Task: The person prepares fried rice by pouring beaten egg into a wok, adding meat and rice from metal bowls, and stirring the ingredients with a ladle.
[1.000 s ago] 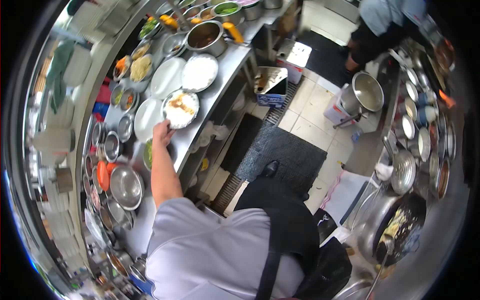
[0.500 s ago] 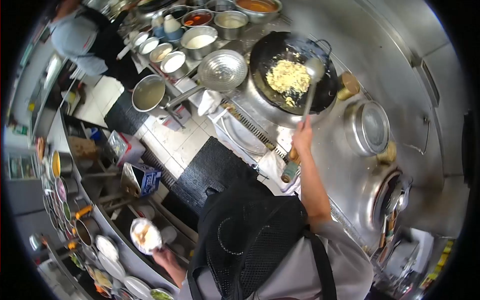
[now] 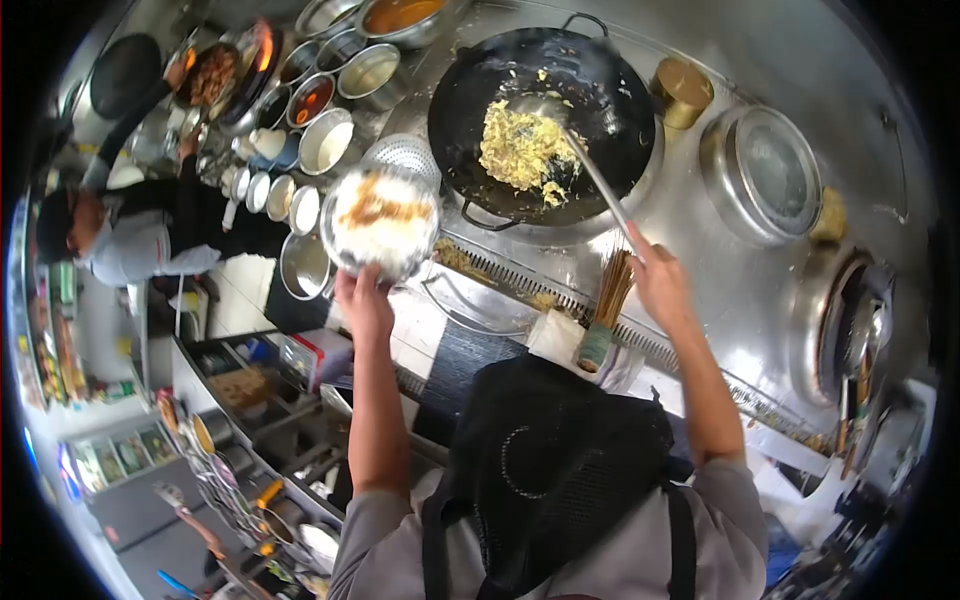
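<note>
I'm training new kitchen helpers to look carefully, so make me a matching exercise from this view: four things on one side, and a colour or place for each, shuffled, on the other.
Things
1. Bowl of white and brown food
2. Long-handled ladle
3. Wok
4. Clumped food in the wok

Colours and places
A. Black
B. Held in the right hand
C. Yellow
D. Held in the left hand

Right pairs: 1-D, 2-B, 3-A, 4-C
</note>
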The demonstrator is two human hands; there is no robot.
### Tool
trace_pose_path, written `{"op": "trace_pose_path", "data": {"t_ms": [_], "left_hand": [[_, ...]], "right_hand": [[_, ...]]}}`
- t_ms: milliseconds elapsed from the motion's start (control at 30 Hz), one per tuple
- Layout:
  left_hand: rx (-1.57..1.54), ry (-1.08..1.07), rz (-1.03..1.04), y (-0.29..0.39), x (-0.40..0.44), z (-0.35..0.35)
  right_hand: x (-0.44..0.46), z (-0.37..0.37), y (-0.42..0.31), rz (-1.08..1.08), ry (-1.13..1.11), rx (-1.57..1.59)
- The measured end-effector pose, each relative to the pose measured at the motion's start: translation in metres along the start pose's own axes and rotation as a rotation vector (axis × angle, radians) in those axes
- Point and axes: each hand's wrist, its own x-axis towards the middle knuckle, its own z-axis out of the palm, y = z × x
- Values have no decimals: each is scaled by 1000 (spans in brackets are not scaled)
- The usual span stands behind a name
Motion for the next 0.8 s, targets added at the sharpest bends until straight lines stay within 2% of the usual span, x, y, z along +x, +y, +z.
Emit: {"op": "trace_pose_path", "data": {"t_ms": [33, 100, 167, 233, 300, 333, 367, 433, 500, 533, 567, 633, 667, 767, 800], "left_hand": [[77, -17, 28, 3, 16, 30], [483, -111, 239, -5, 55, 69], [1002, -87, 781, -12, 79, 124], [1147, -252, 1082, -36, 102, 165], [1209, -451, 1159, -74, 117, 195], [1403, -589, 990, -94, 123, 200], [1534, -709, 1053, -122, 141, 201], [1463, -586, 1106, -126, 152, 225], [1370, -504, 1126, -90, 150, 249], [1301, -517, 1060, -67, 138, 254], [1223, -486, 1166, -60, 133, 252], [1231, -653, 1265, -37, 104, 245], [1169, -563, 1316, -27, 100, 242], [1059, -244, 1298, 19, 113, 213], [972, -164, 1138, 22, 120, 190]], "right_hand": [[-6, -11, 9, -5, 28, -42], [-17, -31, 31, 45, 36, -88], [-33, -46, 49, 98, 42, -139], [-45, -57, 63, 75, 16, -224], [-55, -57, 66, 123, 5, -211], [-59, -54, 62, 166, -32, -206], [-62, -52, 57, 208, -71, -202], [-60, -52, 56, 226, -62, -163], [-64, -43, 59, 199, 6, -28], [-64, -39, 59, 170, 57, 35], [-61, -39, 56, 159, 50, 27], [-51, -39, 39, 105, 174, 165], [-43, -46, 26, 51, 207, 192], [-35, -64, -9, 7, 270, 198], [-39, -65, -17, 41, 208, 99]]}}
